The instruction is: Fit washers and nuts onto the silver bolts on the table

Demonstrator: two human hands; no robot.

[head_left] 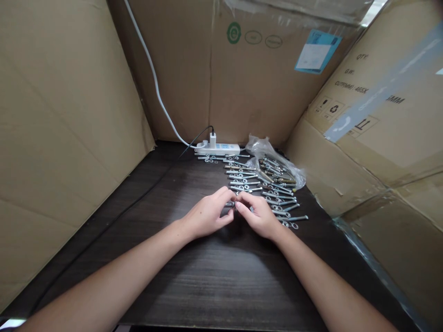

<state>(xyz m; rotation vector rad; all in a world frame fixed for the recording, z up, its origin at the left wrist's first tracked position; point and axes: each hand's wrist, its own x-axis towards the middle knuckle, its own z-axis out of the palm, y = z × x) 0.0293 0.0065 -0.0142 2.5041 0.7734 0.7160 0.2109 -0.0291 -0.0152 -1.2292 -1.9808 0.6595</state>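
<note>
Above the front middle of the table, my left hand is closed around a short visible length of a metal bolt. My right hand meets it from the other side, thumb and forefinger pinched at the bolt's right end. Whether a nut or washer sits between those fingertips is hidden. Just beyond and to the right of my hands lie rows of silvery bolts, with washers and nuts beside them. A loose washer rests near the right-hand row.
A clear plastic bag holding more bolts lies at the back right. Behind the rows stands a white power strip with a charger plugged in. A black cable crosses the dark table on the left. Cardboard walls enclose three sides.
</note>
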